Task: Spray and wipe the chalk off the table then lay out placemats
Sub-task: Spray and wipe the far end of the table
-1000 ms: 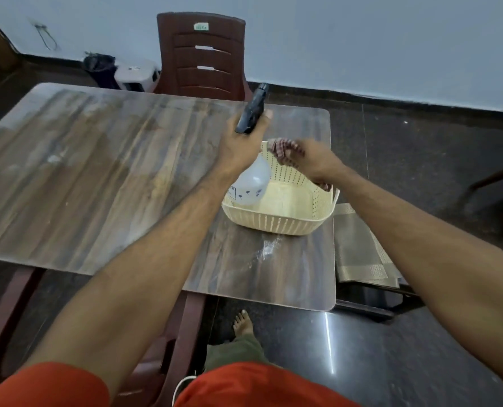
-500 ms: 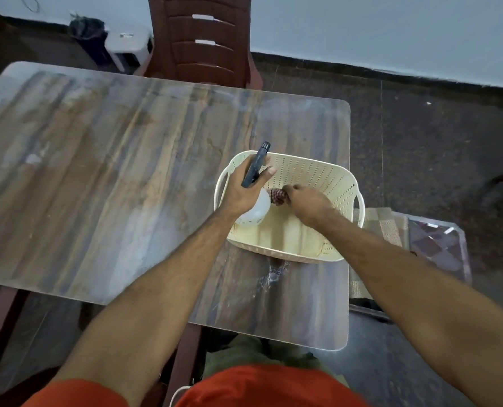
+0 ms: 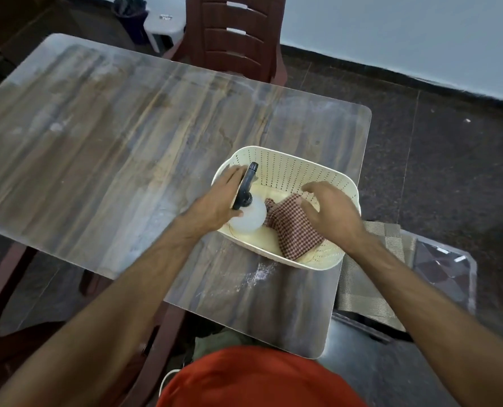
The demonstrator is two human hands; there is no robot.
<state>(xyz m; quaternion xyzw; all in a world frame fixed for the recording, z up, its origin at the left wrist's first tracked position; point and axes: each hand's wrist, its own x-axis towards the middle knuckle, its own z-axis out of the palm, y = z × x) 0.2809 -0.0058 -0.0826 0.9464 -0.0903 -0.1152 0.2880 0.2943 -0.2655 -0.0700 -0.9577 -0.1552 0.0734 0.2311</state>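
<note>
In basket [image 3: 276, 168]: spray bottle [image 3: 249, 214], checked cloth [image 3: 291, 227].
Left grip [image 3: 215, 201]: fingers straight, alongside bottle's black sprayer.
Right grip [image 3: 329, 212]: relaxed, above cloth.
Right of basket, off surface [image 3: 112, 136]: placemats [image 3: 365, 292].

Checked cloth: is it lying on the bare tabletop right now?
No, the checked cloth lies inside the cream basket, beside the spray bottle.
</note>
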